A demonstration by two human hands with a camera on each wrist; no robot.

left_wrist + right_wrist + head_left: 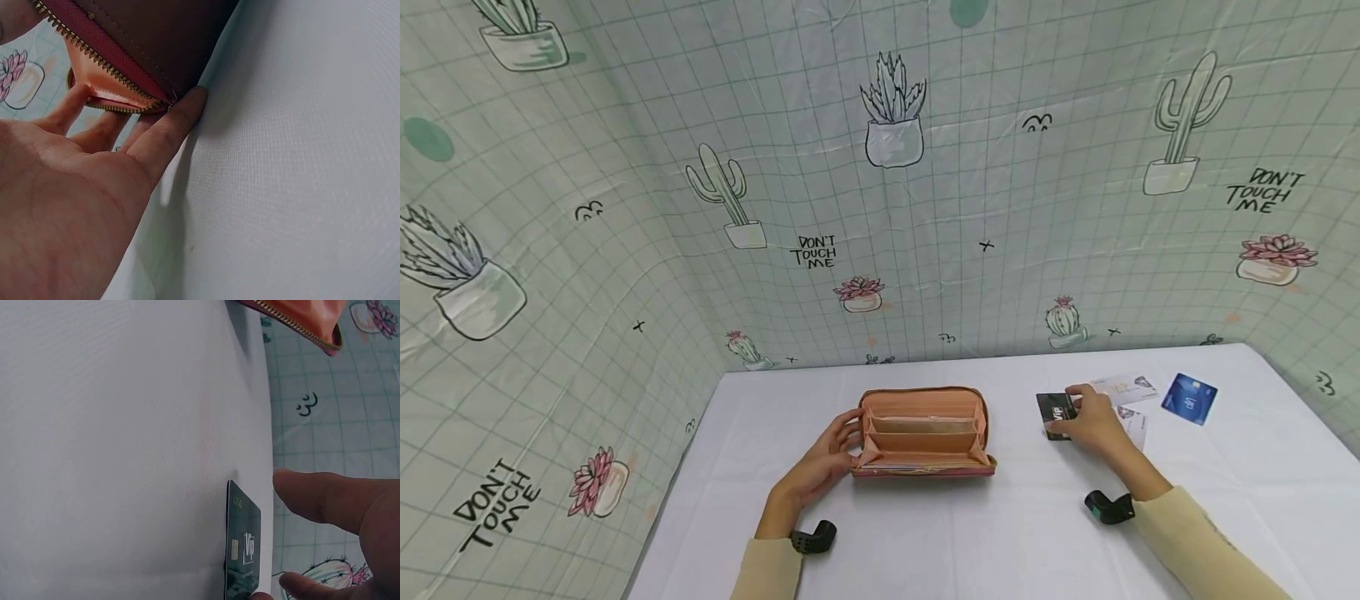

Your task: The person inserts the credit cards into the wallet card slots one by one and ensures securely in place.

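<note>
A peach-lined zip wallet stands unzipped on the white table, its mouth showing inner pockets. My left hand holds its left end, with fingertips at the zipper corner in the left wrist view. My right hand is over a black VIP card, thumb and fingers spread across it. The right wrist view shows the thumb raised apart from this card, while a fingertip meets its lower corner. Beneath and behind the right hand lie two pale cards, one farther back and one nearer.
A blue card lies to the right of the pale cards. Behind the table hangs a cactus-print cloth, which also covers the left side. Each wrist wears a black camera, one left and one right.
</note>
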